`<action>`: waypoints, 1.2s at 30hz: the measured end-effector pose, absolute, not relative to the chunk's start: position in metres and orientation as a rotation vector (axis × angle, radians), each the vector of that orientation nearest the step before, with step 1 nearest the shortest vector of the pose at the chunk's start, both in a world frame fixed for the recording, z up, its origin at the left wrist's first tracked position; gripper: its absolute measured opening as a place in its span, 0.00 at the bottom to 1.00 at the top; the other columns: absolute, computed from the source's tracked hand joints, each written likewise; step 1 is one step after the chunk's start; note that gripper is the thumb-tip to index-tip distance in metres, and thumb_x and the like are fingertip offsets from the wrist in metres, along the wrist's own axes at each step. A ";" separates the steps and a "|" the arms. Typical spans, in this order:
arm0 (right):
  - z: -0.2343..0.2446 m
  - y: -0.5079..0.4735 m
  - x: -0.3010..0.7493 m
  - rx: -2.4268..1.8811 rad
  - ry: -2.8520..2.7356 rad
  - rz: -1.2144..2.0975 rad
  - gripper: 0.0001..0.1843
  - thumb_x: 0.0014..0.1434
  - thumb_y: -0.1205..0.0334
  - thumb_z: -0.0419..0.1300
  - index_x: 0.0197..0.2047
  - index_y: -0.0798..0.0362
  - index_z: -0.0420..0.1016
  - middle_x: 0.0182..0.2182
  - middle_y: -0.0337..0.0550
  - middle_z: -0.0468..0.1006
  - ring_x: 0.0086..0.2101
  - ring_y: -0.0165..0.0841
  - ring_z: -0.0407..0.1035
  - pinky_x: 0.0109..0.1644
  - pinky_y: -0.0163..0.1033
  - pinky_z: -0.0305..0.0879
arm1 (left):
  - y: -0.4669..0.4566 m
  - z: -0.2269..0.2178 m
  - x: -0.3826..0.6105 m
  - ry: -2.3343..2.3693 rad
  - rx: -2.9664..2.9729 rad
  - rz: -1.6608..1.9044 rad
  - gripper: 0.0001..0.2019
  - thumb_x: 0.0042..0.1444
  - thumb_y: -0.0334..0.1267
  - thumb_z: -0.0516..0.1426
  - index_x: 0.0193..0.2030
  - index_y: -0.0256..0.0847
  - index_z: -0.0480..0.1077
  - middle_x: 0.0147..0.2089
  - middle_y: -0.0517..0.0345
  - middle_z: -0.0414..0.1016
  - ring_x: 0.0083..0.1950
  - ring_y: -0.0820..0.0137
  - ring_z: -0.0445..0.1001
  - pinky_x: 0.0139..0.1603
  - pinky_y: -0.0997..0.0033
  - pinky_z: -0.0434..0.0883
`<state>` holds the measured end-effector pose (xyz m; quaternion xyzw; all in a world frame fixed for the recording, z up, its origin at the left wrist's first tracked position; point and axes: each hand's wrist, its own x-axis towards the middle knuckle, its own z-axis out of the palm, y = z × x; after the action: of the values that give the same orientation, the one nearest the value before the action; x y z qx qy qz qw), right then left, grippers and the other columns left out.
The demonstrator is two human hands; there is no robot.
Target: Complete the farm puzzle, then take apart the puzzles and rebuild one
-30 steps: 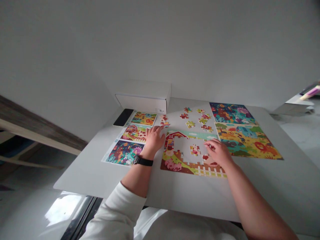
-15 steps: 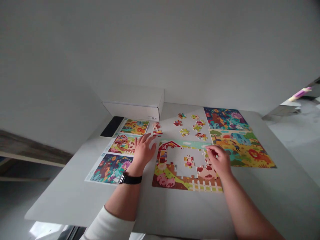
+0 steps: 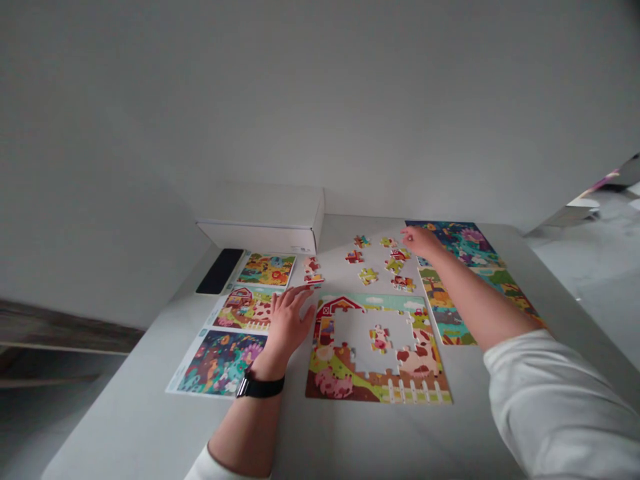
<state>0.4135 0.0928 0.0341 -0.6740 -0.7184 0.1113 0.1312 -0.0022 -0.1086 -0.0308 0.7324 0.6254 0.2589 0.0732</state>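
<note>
One wide white surface [image 3: 350, 433] carries everything. At its far edge stands a white box [image 3: 265, 227] with its lid shut, so its contents cannot be seen. Two finished puzzles [image 3: 463, 240] lie along the right side, out of the way of the half-built farm puzzle [image 3: 345, 380] set squarely in front of the person. Its border and barn are joined, and its bare middle holds a single lone piece [image 3: 380, 338], apart from the rest. Three picture cards [image 3: 220, 360] lie in a row to its left, likely as guides, with a dark phone [image 3: 220, 270] beyond them.

The left hand [image 3: 287, 320], a black watch [image 3: 260, 387] at its wrist, rests flat with fingers spread just beside the farm puzzle's left edge, probably steadying it. The right hand [image 3: 417, 240] reaches far across to the loose pieces [image 3: 367, 275] scattered behind the farm puzzle. Its fingertips are at the nearest one, but I cannot tell whether they have pinched it.
</note>
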 end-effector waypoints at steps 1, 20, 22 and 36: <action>0.033 0.106 0.408 -1.968 -2.109 0.329 0.21 0.65 0.65 0.65 0.60 0.55 0.81 0.52 0.58 0.86 0.50 0.44 0.80 0.56 0.43 0.71 | -0.109 -0.030 -0.002 1.875 2.201 0.780 0.18 0.69 0.41 0.58 0.63 0.53 0.76 0.68 0.51 0.78 0.69 0.51 0.74 0.79 0.34 0.58; 0.033 0.054 0.397 -1.495 -1.578 0.956 0.16 0.51 0.65 0.73 0.40 0.49 0.72 0.37 0.41 0.81 0.37 0.35 0.77 0.46 0.41 0.73 | -0.110 -0.028 0.010 1.674 2.362 0.984 0.17 0.68 0.38 0.61 0.62 0.49 0.76 0.65 0.47 0.77 0.67 0.51 0.74 0.70 0.44 0.70; 0.036 0.021 0.401 -1.384 -1.510 1.046 0.19 0.52 0.62 0.74 0.44 0.49 0.72 0.38 0.40 0.81 0.37 0.36 0.77 0.43 0.41 0.73 | -0.112 -0.025 0.017 1.583 2.414 1.024 0.16 0.69 0.38 0.61 0.62 0.48 0.76 0.65 0.46 0.76 0.67 0.51 0.74 0.70 0.44 0.71; -0.002 -0.146 0.373 -1.294 -1.359 1.137 0.27 0.51 0.49 0.74 0.50 0.49 0.75 0.35 0.39 0.79 0.35 0.34 0.74 0.32 0.35 0.67 | -0.155 -0.002 0.083 0.766 2.653 0.826 0.15 0.72 0.36 0.56 0.61 0.47 0.80 0.59 0.50 0.82 0.61 0.58 0.77 0.66 0.50 0.73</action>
<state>0.3734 -0.1458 -0.0017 -0.5248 -0.5512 0.4611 0.4561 0.0828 -0.1547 -0.0020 0.9127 0.2635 0.2842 0.1295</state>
